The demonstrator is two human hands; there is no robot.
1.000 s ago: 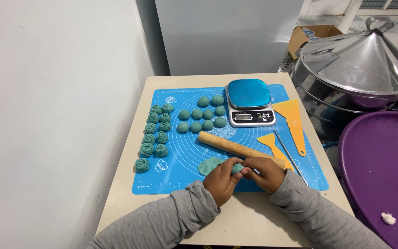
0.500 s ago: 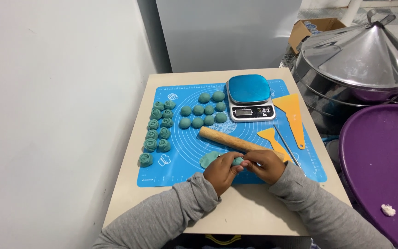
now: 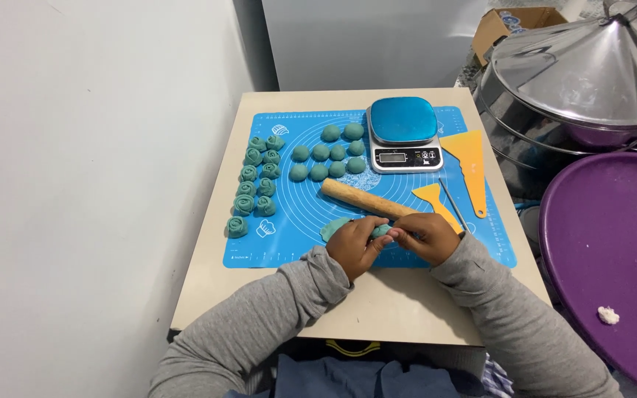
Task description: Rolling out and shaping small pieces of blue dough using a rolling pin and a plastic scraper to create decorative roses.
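Note:
My left hand (image 3: 353, 247) and my right hand (image 3: 427, 236) meet over the near part of a blue baking mat (image 3: 296, 221), both pinching a small teal dough piece (image 3: 381, 231) between the fingers. A flattened bit of teal dough (image 3: 333, 226) lies on the mat just left of my left hand. A wooden rolling pin (image 3: 366, 200) rests diagonally right behind my hands. Several round teal dough balls (image 3: 327, 161) sit further back, and several shaped dough rosettes (image 3: 256, 180) line the mat's left side.
A kitchen scale (image 3: 405, 133) with a blue top stands at the back of the mat. Two orange scrapers (image 3: 469, 166) and a thin metal stick (image 3: 453, 204) lie at the right. A large metal steamer with a conical lid (image 3: 580, 70) and a purple tray (image 3: 613, 250) stand right of the small table (image 3: 377, 309).
The view has shifted slightly. My hands stay together at the same spot on the mat, working the dough piece between the fingers.

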